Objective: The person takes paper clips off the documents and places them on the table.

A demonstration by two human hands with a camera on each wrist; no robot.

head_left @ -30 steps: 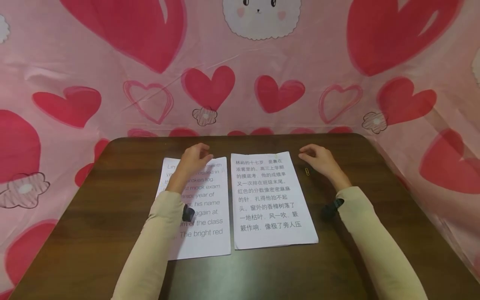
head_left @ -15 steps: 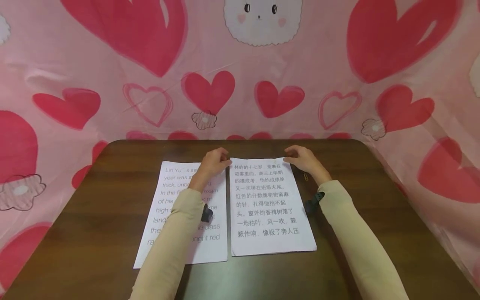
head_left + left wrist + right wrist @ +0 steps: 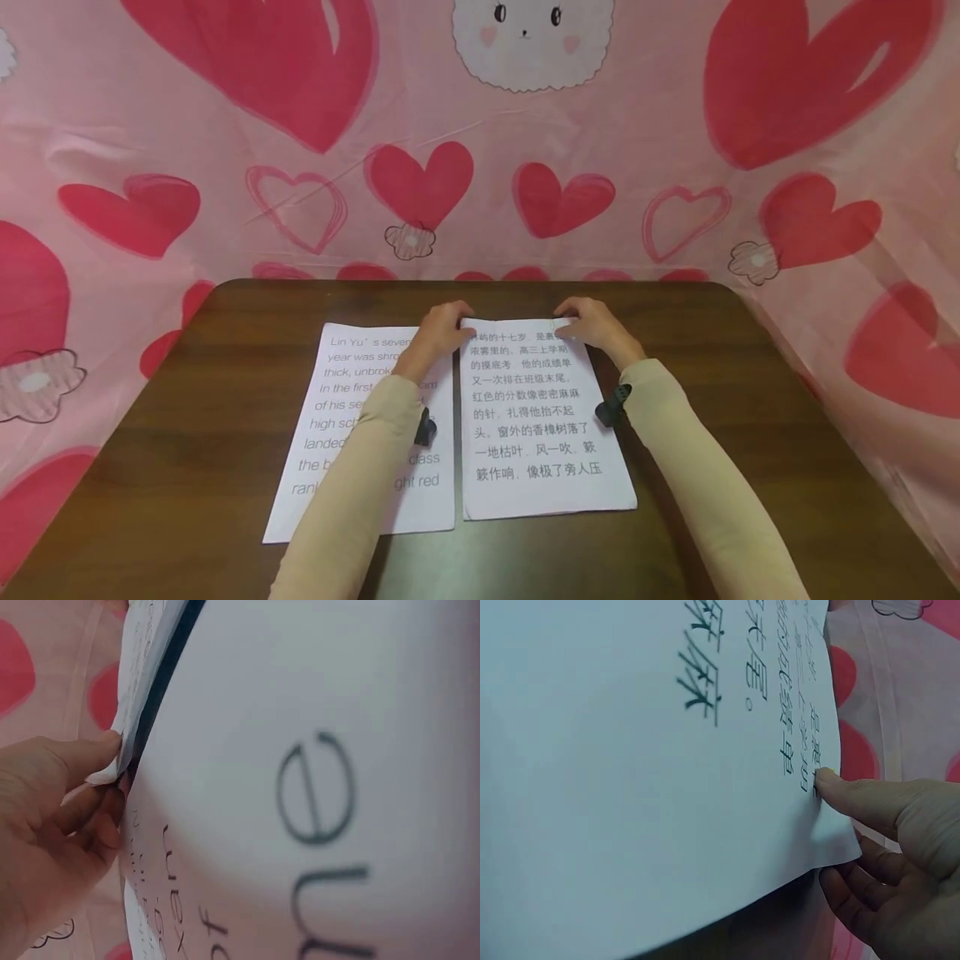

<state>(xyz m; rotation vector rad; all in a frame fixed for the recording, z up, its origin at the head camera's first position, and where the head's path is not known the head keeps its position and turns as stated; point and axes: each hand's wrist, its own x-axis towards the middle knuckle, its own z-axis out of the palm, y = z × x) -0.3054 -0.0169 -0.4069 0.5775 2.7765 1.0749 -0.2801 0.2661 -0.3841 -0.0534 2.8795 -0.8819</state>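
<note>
Two white stacks of printed paper lie side by side on the table. The right-hand paper stack [image 3: 532,417] carries Chinese text; the left-hand paper stack [image 3: 352,358] carries English text. My left hand [image 3: 438,337] pinches the Chinese stack's top left corner, thumb above and fingers below, as the left wrist view shows. Over at the top right corner, my right hand [image 3: 603,333] pinches the same stack, its thumb [image 3: 847,791] on the printed face. A small yellow bit shows at that thumb's tip; what it is stays unclear. My left forearm covers part of the English text.
The dark brown wooden table [image 3: 187,467] extends around both stacks. A pink cloth [image 3: 487,117] printed with hearts hangs behind and beside it. A black device is strapped to each wrist, with the right one [image 3: 613,406] over the table beside the stack.
Both hands have moved inward, the left rightward off the English stack's top, to pinch the Chinese stack's top corners. The yellow paper clip beside it has gone out of sight near the right hand.
</note>
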